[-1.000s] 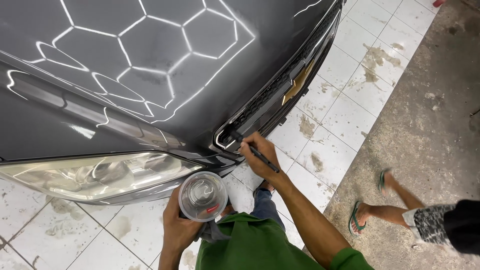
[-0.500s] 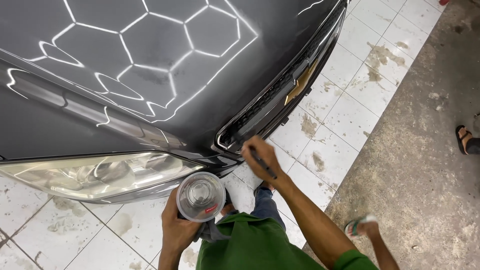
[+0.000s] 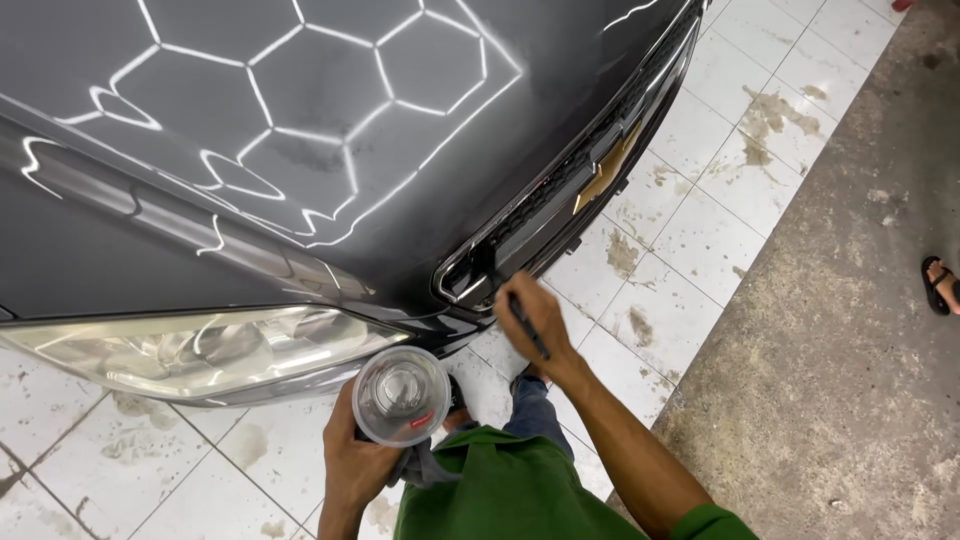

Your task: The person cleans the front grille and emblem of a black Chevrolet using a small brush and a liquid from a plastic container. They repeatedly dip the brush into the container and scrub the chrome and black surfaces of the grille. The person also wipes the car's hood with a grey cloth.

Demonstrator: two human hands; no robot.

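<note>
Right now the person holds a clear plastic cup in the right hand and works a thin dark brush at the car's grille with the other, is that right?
Not quite: the hands are swapped. The head view shows the clear plastic cup in the left hand, while the right hand works the thin dark brush at the car's grille.

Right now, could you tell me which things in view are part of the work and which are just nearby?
In use:
- right hand with a thin dark brush at the car's grille
- left hand holding a clear plastic cup

Just nearby:
- headlight
- another person's sandalled foot
- stained floor tiles
</note>
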